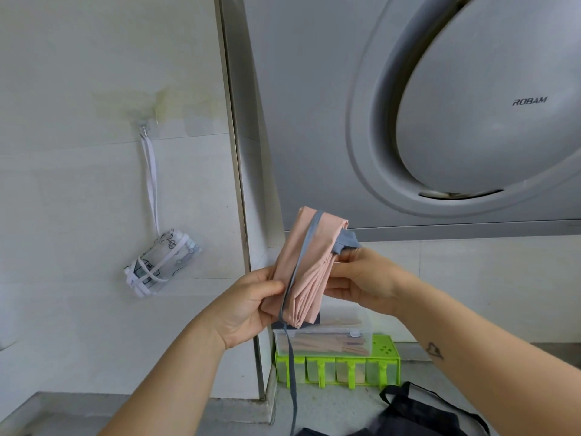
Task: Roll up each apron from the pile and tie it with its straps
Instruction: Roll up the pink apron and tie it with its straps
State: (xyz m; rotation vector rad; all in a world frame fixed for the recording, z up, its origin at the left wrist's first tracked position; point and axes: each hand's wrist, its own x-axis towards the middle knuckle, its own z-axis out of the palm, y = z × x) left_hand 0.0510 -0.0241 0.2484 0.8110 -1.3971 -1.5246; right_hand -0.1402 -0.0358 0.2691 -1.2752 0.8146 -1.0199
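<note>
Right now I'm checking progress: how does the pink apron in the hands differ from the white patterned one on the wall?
The pink apron is held in both hands; the white patterned apron hangs from a wall hook. The pink one's grey strap dangles loose; the white one's straps are wound around it. Pink is plain; white is printed. Both are rolled bundles.

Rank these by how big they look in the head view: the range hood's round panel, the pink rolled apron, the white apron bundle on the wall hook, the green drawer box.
1. Range hood's round panel, by far.
2. Green drawer box and pink rolled apron: similar; the apron is nearer the camera, so unranked.
3. White apron bundle.
</note>
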